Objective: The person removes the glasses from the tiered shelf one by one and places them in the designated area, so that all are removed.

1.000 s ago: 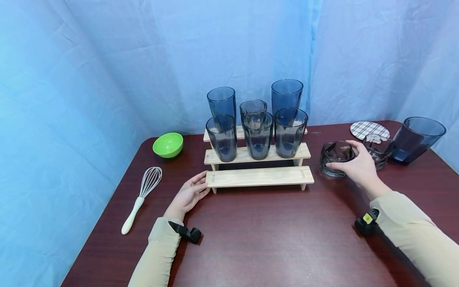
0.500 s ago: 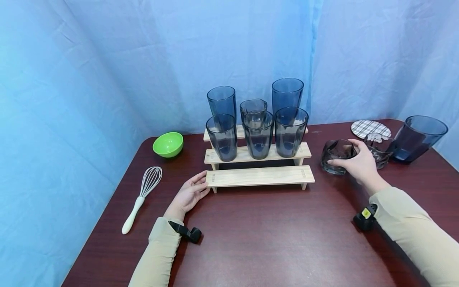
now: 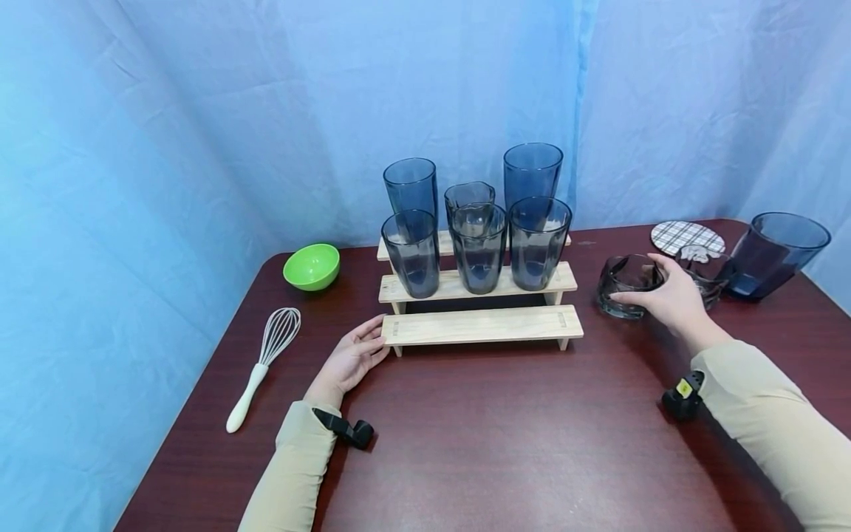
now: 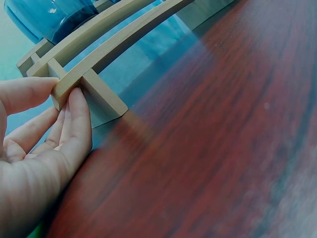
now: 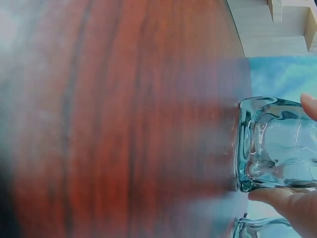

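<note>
Left hand (image 3: 351,360): my relaxed, uncurled fingers brace the wooden tiered rack (image 3: 480,326) at its 9 o'clock end.
Right hand (image 3: 668,298): my fingers curl round the short tumbler (image 3: 623,286), at the rack's 3 o'clock, for carrying.

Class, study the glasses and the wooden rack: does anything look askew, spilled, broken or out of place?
Nothing is spilled or broken. The six glasses on the stepped rack stand upright. One oddity: the bottom step is bare, while the short glass gripped by the right hand sits off the rack, on the table.
</note>
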A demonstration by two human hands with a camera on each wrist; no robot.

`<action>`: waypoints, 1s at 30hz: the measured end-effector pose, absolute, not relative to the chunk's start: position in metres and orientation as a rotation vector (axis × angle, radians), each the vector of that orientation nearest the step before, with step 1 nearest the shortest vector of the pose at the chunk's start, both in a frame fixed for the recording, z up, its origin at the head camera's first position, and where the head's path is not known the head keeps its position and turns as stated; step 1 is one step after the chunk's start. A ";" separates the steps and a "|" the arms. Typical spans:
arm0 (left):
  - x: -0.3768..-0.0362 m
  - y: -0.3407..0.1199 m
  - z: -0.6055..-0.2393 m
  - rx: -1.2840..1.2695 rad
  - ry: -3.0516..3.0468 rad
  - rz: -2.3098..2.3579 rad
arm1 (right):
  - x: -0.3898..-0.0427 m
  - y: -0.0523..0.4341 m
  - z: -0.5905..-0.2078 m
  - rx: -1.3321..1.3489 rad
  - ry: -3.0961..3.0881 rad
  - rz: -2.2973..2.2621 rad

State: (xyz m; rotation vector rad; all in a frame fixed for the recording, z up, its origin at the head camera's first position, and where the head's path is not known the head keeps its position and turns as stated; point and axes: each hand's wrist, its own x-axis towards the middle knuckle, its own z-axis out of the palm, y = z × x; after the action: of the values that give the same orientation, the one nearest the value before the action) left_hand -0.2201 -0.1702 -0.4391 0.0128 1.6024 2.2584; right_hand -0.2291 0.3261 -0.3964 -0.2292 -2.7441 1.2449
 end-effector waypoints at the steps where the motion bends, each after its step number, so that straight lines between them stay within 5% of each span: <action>1: -0.220 -0.170 -0.439 0.006 1.597 2.264 | -0.229 0.327 -0.396 -0.230 -2.752 1.242; 30: -0.220 -0.171 -0.439 0.031 1.608 2.249 | -0.238 0.329 -0.389 -0.254 -2.812 1.261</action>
State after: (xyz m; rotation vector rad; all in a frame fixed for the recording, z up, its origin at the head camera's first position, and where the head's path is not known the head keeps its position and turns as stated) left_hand -0.2202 -0.1707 -0.4394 0.0308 1.6080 2.2488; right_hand -0.2376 0.3293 -0.3893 -0.2542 -2.8115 1.2605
